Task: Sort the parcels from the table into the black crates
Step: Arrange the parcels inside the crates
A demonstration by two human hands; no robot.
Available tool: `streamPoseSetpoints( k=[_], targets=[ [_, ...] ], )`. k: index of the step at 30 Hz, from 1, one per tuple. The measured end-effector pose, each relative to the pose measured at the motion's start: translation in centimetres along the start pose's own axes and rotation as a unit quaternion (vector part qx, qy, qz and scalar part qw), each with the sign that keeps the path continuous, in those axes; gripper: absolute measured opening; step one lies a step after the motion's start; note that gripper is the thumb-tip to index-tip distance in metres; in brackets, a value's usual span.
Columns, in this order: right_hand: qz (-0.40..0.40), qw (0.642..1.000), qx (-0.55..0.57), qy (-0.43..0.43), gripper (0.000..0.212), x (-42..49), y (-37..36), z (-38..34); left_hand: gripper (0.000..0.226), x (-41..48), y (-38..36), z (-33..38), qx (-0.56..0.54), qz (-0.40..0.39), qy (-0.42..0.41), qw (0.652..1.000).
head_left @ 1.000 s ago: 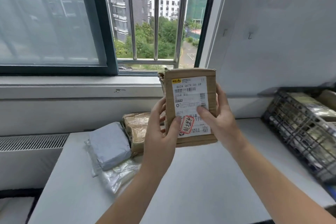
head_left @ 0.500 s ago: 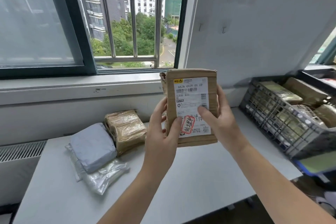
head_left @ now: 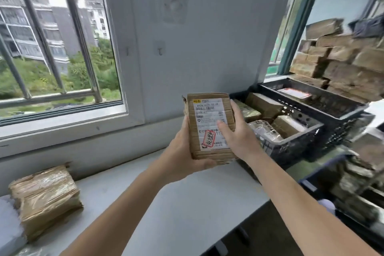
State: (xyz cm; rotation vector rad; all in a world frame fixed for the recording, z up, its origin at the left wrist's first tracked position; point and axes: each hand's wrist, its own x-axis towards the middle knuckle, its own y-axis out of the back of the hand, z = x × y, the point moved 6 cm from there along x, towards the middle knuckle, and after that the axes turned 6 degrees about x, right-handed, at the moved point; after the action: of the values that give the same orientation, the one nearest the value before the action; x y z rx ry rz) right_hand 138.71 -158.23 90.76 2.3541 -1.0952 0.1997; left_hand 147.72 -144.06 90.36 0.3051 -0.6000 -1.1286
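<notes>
I hold a brown cardboard parcel [head_left: 209, 114] with a white shipping label and a red stamp upright above the white table [head_left: 187, 203]. My left hand [head_left: 182, 156] grips its lower left edge from beneath. My right hand [head_left: 239, 137] holds its right side, thumb on the label. Just right of the parcel stands a black crate [head_left: 299, 141] holding several brown and clear-wrapped parcels. A second black crate [head_left: 324, 100] sits behind it with a red-edged flat packet inside. A taped brown parcel [head_left: 45, 197] lies on the table at the far left.
A grey bag parcel [head_left: 8, 224] shows at the left edge. Brown parcels [head_left: 342, 58] are stacked high at the right window. A blue crate [head_left: 311, 185] with parcels sits low on the right, past the table's edge. The wall and window sill run behind.
The view has swung right: the table parcels slid to the left edge and the crates came into the middle right. Both hands carried the labelled parcel toward the crates.
</notes>
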Motion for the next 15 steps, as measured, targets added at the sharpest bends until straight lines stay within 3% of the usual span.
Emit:
streamPoseSetpoints(
  k=[9,15],
  targets=[
    [0.048,0.997,-0.048,-0.032,0.063,6.5,21.3,9.2,0.124,17.1,-14.8,6.8,0.041,-0.059,-0.03,0.997],
    [0.056,0.997,-0.038,-0.04,0.05,11.6,29.8,14.0,0.117,25.8,-21.5,8.0,0.043,-0.068,-0.02,0.997]
  ],
)
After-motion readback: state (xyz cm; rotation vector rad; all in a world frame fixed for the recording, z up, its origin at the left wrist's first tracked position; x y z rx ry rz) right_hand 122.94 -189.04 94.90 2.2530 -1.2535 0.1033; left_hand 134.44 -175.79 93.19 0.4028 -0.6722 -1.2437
